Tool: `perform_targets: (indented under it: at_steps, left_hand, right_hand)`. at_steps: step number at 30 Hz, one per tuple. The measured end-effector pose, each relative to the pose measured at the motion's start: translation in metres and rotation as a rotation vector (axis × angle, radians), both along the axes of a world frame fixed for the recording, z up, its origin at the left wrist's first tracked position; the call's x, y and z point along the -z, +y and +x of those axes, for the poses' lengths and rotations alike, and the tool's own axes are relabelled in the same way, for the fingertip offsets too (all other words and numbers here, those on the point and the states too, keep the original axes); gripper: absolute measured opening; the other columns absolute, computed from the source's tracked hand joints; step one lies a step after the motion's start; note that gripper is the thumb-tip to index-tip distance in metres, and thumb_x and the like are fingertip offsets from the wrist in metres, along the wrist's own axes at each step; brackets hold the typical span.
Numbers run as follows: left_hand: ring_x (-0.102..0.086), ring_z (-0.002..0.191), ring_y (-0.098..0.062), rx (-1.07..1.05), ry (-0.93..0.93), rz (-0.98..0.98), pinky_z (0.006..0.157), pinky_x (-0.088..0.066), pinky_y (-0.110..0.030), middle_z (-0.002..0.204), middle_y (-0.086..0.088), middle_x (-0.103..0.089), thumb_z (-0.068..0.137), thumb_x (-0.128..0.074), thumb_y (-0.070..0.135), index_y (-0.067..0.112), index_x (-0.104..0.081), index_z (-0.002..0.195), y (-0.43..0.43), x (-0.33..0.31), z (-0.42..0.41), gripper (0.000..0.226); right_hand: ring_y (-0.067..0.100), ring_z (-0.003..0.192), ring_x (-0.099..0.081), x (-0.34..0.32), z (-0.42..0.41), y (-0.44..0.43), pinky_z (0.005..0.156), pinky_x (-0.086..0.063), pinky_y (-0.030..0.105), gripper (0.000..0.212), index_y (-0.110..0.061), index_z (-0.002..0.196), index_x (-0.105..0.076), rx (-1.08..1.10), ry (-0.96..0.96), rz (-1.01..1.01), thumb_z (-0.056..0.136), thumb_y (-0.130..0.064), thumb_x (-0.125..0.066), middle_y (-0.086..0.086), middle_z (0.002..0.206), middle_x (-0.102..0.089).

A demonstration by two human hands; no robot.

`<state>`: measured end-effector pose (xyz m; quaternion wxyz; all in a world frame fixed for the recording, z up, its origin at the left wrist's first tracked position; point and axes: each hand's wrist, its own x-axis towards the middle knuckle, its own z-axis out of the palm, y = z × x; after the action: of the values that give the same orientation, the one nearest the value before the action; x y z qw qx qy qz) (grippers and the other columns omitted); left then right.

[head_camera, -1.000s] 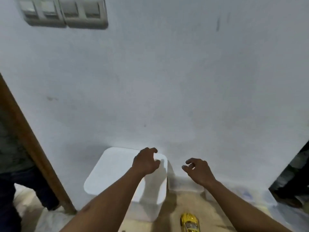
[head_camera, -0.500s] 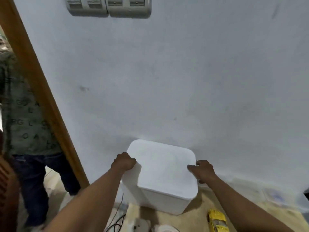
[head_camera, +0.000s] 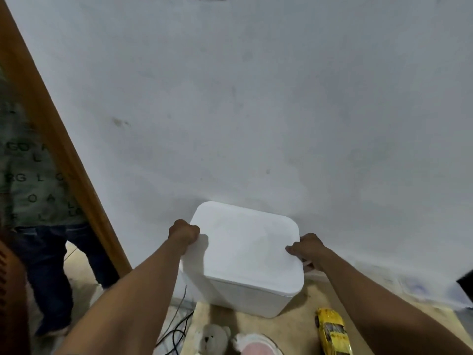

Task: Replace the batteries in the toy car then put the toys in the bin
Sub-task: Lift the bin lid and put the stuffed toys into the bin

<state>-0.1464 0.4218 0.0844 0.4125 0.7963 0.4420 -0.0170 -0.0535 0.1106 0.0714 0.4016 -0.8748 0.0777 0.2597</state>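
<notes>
A white lidded bin [head_camera: 245,254] stands on the floor against the wall. My left hand [head_camera: 183,231] grips the lid's left edge with curled fingers. My right hand [head_camera: 308,248] grips the lid's right edge, thumb on top. A yellow toy car [head_camera: 331,330] lies on the floor in front of the bin, to the right, under my right forearm. A white teddy bear [head_camera: 213,340] and a pink-and-white plush toy [head_camera: 257,345] lie at the bottom edge, in front of the bin.
A pale wall [head_camera: 256,111] rises right behind the bin. A brown wooden door frame [head_camera: 51,129] slants at the left, with a person in a green shirt and jeans [head_camera: 38,201] standing beyond it. Black cables [head_camera: 176,329] lie on the floor left of the teddy.
Both hands moved from above the bin to its lid edges and now grip them. The view shifted so the bin sits centred and the toys appear in front.
</notes>
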Motion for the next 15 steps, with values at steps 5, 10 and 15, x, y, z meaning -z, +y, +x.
perform_targets:
  at_steps: [5,10,15]
  left_hand:
    - [-0.057,0.114,-0.041,-0.038,-0.038,-0.013,0.079,-0.046,-0.035,0.127,-0.024,-0.057,0.092,-0.056,0.011,-0.007,-0.054,0.124,0.003,-0.002,0.003,0.036]
    - [-0.064,0.091,-0.037,-0.046,-0.090,0.075,0.078,-0.051,-0.036,0.104,-0.019,-0.067,0.083,-0.062,0.013,0.000,-0.065,0.092,0.001,-0.005,-0.004,0.015]
    - [-0.062,0.094,-0.034,0.037,-0.208,0.291,0.072,-0.046,-0.031,0.100,-0.012,-0.066,0.083,-0.061,0.018,0.007,-0.064,0.087,-0.015,-0.017,-0.014,0.012]
  right_hand:
    - [0.030,0.066,-0.066,-0.006,-0.001,0.001,0.048,-0.053,0.031,0.035,0.005,0.107,-0.061,0.010,0.017,0.008,0.083,-0.016,-0.073,0.019,0.090,-0.067]
    - [0.029,0.092,-0.064,-0.012,-0.010,0.002,0.067,-0.056,0.035,0.039,-0.008,0.109,-0.058,0.001,-0.112,-0.029,0.081,-0.029,-0.075,0.010,0.104,-0.064]
    - [0.029,0.099,-0.065,-0.032,-0.016,-0.007,0.079,-0.059,0.041,0.046,-0.012,0.114,-0.058,0.048,-0.222,0.046,0.078,-0.032,-0.078,0.008,0.110,-0.065]
